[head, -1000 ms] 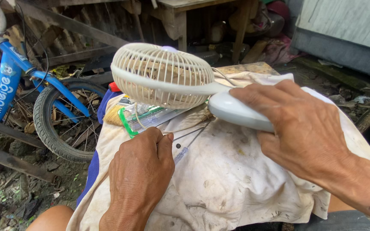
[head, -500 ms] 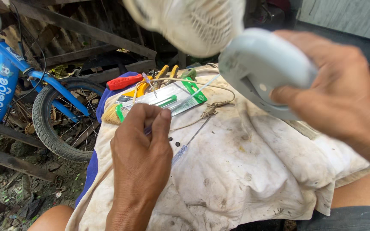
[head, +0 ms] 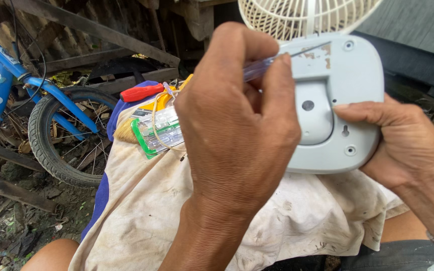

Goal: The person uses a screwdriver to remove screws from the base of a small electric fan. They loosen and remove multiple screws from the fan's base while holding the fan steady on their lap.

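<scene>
Between my left fingers (head: pixel 282 75) I pinch a clear-handled screwdriver (head: pixel 257 69), its thin shaft laid across the top of the fan base (head: pixel 337 100). My left hand (head: pixel 237 125) is closed tight on the handle. My right hand (head: pixel 408 145) wraps the base's right edge, underside turned up toward me, over the stained cloth (head: pixel 177 211) on my lap. I judge the tip should seat squarely in a screw hole (head: pixel 348 45) before I turn, with the right hand bracing hard. Beyond lie a green-edged case (head: pixel 159 133) and a bicycle (head: pixel 21 110).
</scene>
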